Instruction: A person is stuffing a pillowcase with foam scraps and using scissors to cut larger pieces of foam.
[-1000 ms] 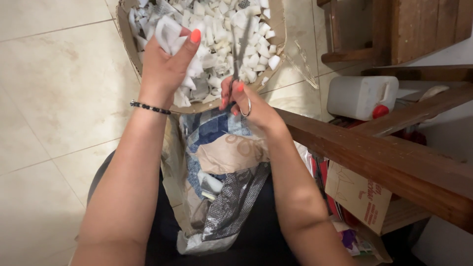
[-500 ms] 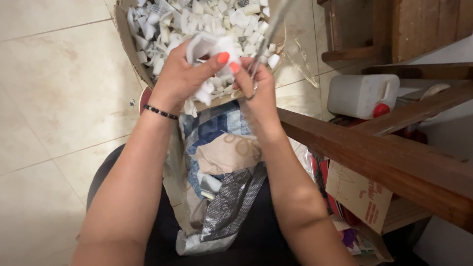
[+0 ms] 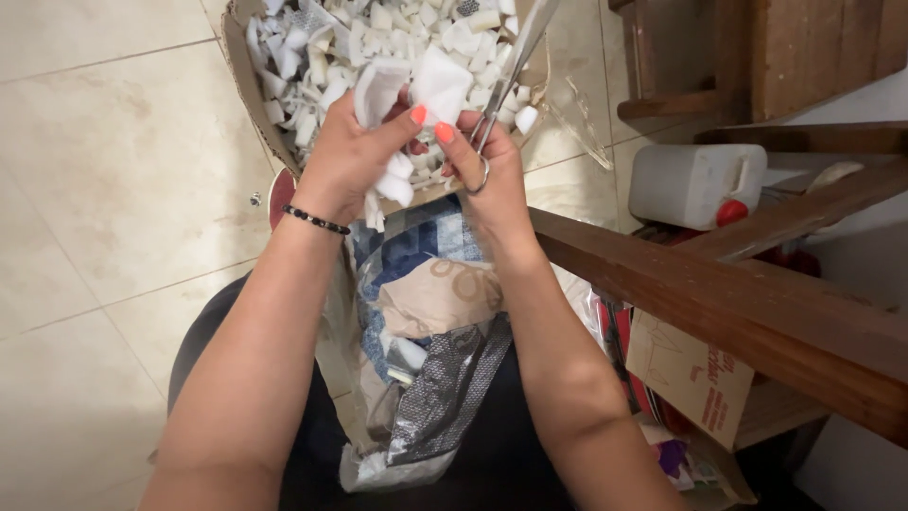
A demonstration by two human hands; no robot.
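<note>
My left hand (image 3: pixel 345 156) grips a bunch of white foam pieces (image 3: pixel 409 87) over a cardboard box (image 3: pixel 248 85) filled with several small white foam bits. My right hand (image 3: pixel 487 170) holds metal scissors (image 3: pixel 511 66) by the finger loops, blades pointing up and away, and its thumb and fingertips also touch the same foam piece. Both hands meet just above the near edge of the box. On my lap lies a clear plastic bag (image 3: pixel 416 350) stuffed with patterned blue, beige and silver material.
A dark wooden rail (image 3: pixel 719 303) runs diagonally at the right, close to my right forearm. Behind it stand a white plastic jug with a red cap (image 3: pixel 695 185), a small cardboard box (image 3: pixel 690 374) and wooden furniture (image 3: pixel 757 57). Beige floor tiles (image 3: pixel 113 189) lie to the left.
My left hand has brought its foam to the right, toward my right hand, and both hands have come together on the piece. The scissors have swung more upright.
</note>
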